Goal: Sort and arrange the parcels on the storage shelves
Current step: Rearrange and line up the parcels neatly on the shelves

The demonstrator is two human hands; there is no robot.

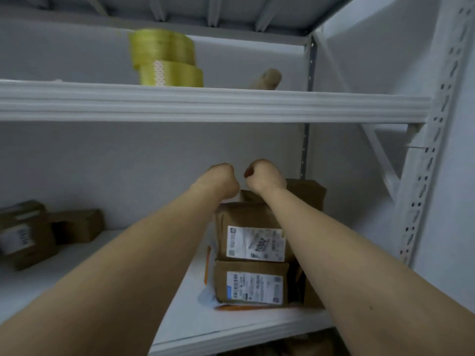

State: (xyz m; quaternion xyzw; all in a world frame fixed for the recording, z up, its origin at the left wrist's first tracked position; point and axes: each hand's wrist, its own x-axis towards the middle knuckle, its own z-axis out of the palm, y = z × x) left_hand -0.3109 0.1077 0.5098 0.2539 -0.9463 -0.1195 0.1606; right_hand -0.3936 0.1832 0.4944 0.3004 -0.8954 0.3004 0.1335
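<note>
Stack's at centre-right of the frame, on the lower shelf [180, 317]: upper parcel [246, 214] sitting square on the lower parcel [221, 281]. My left hand [222, 179] and right hand [264, 177] are knuckled over behind the stack's top, fingers curled out of sight, so I can't tell if they grip anything. The brown wrap looks crumpled and soft, probably light. I'd hold the side faces, near the corners.

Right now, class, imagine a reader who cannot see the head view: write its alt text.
A left hand and right hand reach over stacked parcels on a white shelf; whether either holds anything is hidden. Far left lie more parcels, and yellow tape rolls sit on the upper shelf.
</note>
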